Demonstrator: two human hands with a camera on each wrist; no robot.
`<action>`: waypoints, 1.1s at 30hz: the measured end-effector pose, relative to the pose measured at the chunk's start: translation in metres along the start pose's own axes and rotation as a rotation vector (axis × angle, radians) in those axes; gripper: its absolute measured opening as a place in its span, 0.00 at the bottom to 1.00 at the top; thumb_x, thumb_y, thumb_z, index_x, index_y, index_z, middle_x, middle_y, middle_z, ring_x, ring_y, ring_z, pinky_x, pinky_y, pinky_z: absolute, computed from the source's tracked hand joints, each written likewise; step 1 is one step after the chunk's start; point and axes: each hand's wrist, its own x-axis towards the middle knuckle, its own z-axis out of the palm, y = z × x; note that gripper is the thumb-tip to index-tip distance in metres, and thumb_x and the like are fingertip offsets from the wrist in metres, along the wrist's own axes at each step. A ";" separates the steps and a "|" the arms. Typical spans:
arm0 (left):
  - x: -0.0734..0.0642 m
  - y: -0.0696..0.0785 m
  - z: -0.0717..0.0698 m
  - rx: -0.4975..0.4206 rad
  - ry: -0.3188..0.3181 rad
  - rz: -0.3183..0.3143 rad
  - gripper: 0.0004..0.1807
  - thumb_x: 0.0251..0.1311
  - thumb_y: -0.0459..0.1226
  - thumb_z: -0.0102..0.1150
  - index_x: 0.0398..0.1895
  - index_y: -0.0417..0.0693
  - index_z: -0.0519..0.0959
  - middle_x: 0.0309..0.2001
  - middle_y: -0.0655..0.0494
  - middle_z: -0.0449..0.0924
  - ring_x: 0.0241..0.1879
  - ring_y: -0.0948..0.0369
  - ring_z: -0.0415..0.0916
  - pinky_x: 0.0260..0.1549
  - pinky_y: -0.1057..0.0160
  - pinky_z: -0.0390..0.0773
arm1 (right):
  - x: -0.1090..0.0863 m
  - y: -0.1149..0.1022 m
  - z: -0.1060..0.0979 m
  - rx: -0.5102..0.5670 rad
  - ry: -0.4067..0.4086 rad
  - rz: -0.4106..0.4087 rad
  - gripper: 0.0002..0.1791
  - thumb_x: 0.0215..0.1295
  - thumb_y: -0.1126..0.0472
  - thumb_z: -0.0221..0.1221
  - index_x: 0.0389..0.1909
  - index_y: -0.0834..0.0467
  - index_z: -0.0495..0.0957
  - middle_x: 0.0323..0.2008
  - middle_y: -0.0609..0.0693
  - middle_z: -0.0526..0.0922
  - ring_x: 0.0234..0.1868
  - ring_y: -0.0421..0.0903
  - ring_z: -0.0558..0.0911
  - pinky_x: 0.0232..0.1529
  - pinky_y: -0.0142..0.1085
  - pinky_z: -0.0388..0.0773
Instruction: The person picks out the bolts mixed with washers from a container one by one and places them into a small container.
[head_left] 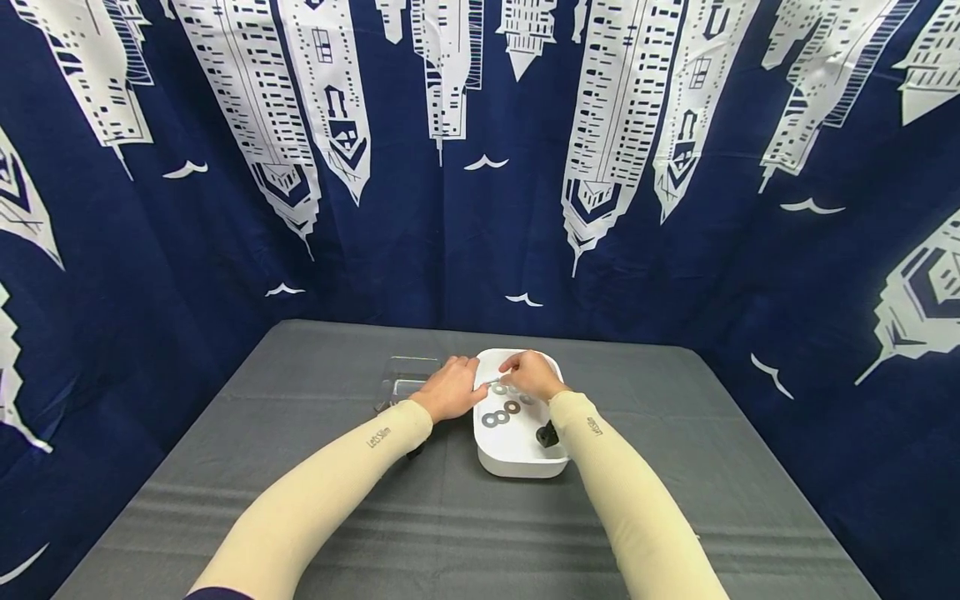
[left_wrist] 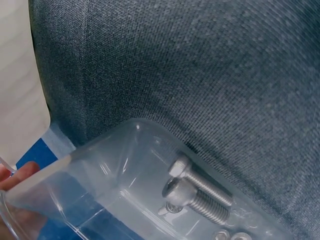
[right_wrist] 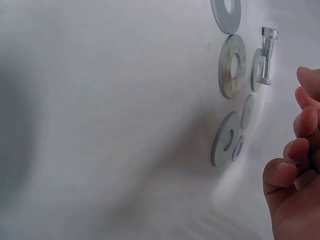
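Observation:
In the head view, a white plastic tray (head_left: 522, 468) stands on the table. My left hand (head_left: 448, 390) is at its left rim, thumb over the edge and fingers along the outside. Over the tray's far part is my right hand (head_left: 532, 375), fingers bent; its fingertips (right_wrist: 302, 122) show at the right of the right wrist view, and whether they pinch something small is hidden. Several flat washers (right_wrist: 232, 65) lie in the tray near a small metal bolt (right_wrist: 268, 47), which no finger visibly touches. A black object (head_left: 547, 435) sits near the tray's right wall.
Left of the tray, a clear plastic bin (left_wrist: 137, 132) holds two large hex bolts (left_wrist: 197, 197) and smaller metal hardware (left_wrist: 240, 236). A dark item (head_left: 415, 451) sits partly under my left sleeve. Behind the grey table (head_left: 330, 367) hangs a blue patterned curtain (head_left: 420, 275).

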 end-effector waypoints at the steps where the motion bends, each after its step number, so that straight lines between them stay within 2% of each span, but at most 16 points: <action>1: 0.000 0.000 0.000 -0.009 0.001 0.000 0.30 0.71 0.49 0.52 0.65 0.35 0.70 0.57 0.41 0.79 0.58 0.48 0.75 0.60 0.52 0.75 | 0.001 0.001 0.001 0.005 0.001 0.006 0.13 0.54 0.64 0.67 0.42 0.62 0.87 0.29 0.49 0.79 0.34 0.44 0.75 0.37 0.34 0.70; 10: -0.003 0.001 -0.002 -0.035 0.003 -0.026 0.30 0.72 0.48 0.52 0.67 0.36 0.68 0.59 0.40 0.79 0.59 0.47 0.76 0.59 0.52 0.77 | 0.008 0.007 0.011 0.039 -0.002 0.049 0.14 0.57 0.65 0.65 0.45 0.61 0.87 0.29 0.50 0.77 0.26 0.42 0.73 0.27 0.30 0.68; 18: -0.003 0.001 -0.001 -0.032 0.018 -0.001 0.30 0.71 0.47 0.53 0.66 0.33 0.69 0.53 0.39 0.81 0.53 0.45 0.80 0.55 0.52 0.79 | 0.009 0.014 0.019 0.068 0.020 0.066 0.13 0.55 0.66 0.67 0.43 0.62 0.87 0.28 0.50 0.80 0.30 0.43 0.75 0.29 0.30 0.69; 24: -0.003 0.003 -0.001 -0.024 0.008 0.004 0.30 0.73 0.46 0.52 0.66 0.31 0.69 0.54 0.37 0.80 0.54 0.44 0.80 0.56 0.51 0.78 | 0.008 0.015 0.025 0.076 0.038 0.065 0.13 0.53 0.66 0.69 0.41 0.62 0.87 0.24 0.48 0.78 0.29 0.43 0.73 0.31 0.31 0.68; 33: -0.002 0.003 0.000 -0.014 0.011 -0.001 0.30 0.72 0.46 0.53 0.66 0.32 0.69 0.54 0.37 0.80 0.54 0.43 0.80 0.57 0.50 0.78 | 0.008 0.019 0.031 0.093 0.068 0.064 0.08 0.54 0.65 0.70 0.37 0.59 0.88 0.22 0.46 0.77 0.27 0.41 0.73 0.28 0.30 0.67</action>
